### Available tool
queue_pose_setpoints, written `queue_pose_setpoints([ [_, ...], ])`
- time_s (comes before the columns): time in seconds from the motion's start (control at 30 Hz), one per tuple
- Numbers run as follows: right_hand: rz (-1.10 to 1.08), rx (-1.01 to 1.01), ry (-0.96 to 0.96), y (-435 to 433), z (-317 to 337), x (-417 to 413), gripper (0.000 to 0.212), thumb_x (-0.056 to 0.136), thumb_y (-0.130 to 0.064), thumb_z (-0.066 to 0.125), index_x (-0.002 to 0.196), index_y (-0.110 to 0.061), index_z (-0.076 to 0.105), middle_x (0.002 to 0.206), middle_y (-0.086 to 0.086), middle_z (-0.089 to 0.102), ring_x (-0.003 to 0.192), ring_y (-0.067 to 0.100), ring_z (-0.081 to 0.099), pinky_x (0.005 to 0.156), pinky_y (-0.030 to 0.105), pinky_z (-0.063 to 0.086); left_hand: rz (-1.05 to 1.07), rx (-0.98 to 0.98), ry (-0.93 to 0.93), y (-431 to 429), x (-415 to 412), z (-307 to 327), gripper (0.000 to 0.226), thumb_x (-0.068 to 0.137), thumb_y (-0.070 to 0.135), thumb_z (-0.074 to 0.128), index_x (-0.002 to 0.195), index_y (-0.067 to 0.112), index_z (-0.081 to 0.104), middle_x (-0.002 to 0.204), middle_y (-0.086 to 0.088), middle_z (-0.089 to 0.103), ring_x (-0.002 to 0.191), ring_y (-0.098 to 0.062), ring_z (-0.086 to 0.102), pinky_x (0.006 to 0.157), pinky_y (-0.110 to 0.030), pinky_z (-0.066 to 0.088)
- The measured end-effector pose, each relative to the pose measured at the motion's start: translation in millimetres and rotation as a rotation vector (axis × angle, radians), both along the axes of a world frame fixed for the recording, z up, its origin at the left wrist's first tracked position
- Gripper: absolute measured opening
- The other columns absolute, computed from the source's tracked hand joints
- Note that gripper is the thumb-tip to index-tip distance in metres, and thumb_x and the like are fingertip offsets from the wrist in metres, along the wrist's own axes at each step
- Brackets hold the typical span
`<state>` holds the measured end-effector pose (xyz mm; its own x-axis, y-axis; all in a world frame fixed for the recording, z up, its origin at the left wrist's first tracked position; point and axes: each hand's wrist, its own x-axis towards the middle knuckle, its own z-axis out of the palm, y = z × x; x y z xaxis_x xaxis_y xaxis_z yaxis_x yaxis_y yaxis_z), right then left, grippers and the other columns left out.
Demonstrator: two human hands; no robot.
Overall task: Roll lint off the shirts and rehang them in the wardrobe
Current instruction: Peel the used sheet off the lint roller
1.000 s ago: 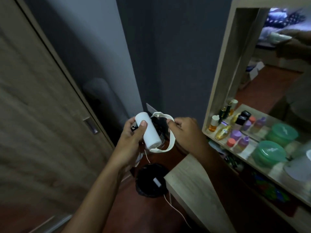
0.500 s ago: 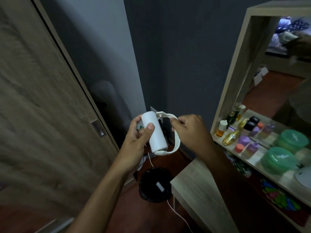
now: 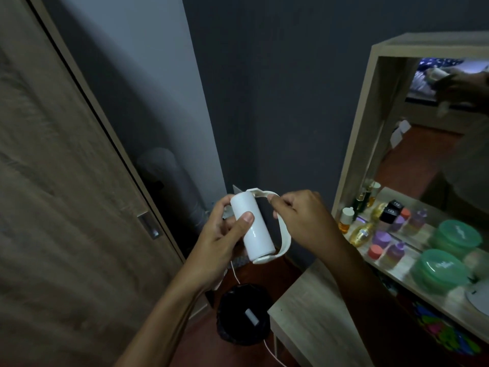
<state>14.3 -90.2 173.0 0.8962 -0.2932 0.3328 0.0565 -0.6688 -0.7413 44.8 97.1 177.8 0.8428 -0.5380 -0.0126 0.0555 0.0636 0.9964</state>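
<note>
I hold a white lint roller (image 3: 258,229) in front of me with both hands. My left hand (image 3: 222,239) wraps the white paper roll from the left, thumb pressed on its front. My right hand (image 3: 299,218) pinches the curved white handle that arcs around the roll's right side. The wooden wardrobe door (image 3: 66,207) with a small metal recessed pull (image 3: 149,226) fills the left of the view and is shut. No shirts are in view.
A black-lined waste bin (image 3: 243,313) stands on the floor below my hands, a white cable beside it. A wooden dressing table (image 3: 317,313) with a mirror (image 3: 436,128) is at right, its shelf crowded with bottles and green lidded tubs (image 3: 444,266).
The view has shifted left and up slightly. Both hands keep their hold on the lint roller; the left thumb has slid a little along the roll.
</note>
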Motion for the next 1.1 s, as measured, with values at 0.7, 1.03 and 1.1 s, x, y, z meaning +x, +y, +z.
queue_pose_setpoints([
  [0.7,0.029,-0.032,-0.331,-0.4,-0.6,21.5,0.05,0.103,-0.047,0.035,0.074,-0.018,0.063,0.056,-0.02,0.049,0.053,0.001,0.056,0.052,0.013,0.037,-0.038,0.293,-0.52,3.8,21.7,15.8,0.071,0.095,0.033,0.061,0.158,0.034,0.026,0.136,0.019,0.062,0.121,0.0,0.062,0.098,-0.025,0.054],
  [1.03,0.065,-0.071,-0.357,3.1,-4.3,30.8,0.05,0.102,-0.044,0.038,0.072,-0.014,0.064,0.057,-0.014,0.053,0.052,0.005,0.055,0.051,0.015,0.037,-0.045,0.356,-0.553,8.7,30.7,13.8,0.076,0.095,0.043,0.06,0.158,0.041,0.019,0.123,0.033,0.063,0.114,0.004,0.064,0.096,-0.031,0.056],
  [1.1,0.08,-0.059,-0.324,2.5,-2.2,30.2,0.046,0.104,-0.041,0.04,0.072,-0.016,0.063,0.056,-0.015,0.051,0.054,0.005,0.056,0.052,0.013,0.036,-0.032,0.354,-0.544,8.0,32.9,13.0,0.074,0.096,0.041,0.061,0.158,0.039,0.021,0.128,0.024,0.063,0.114,0.003,0.065,0.097,-0.032,0.056],
])
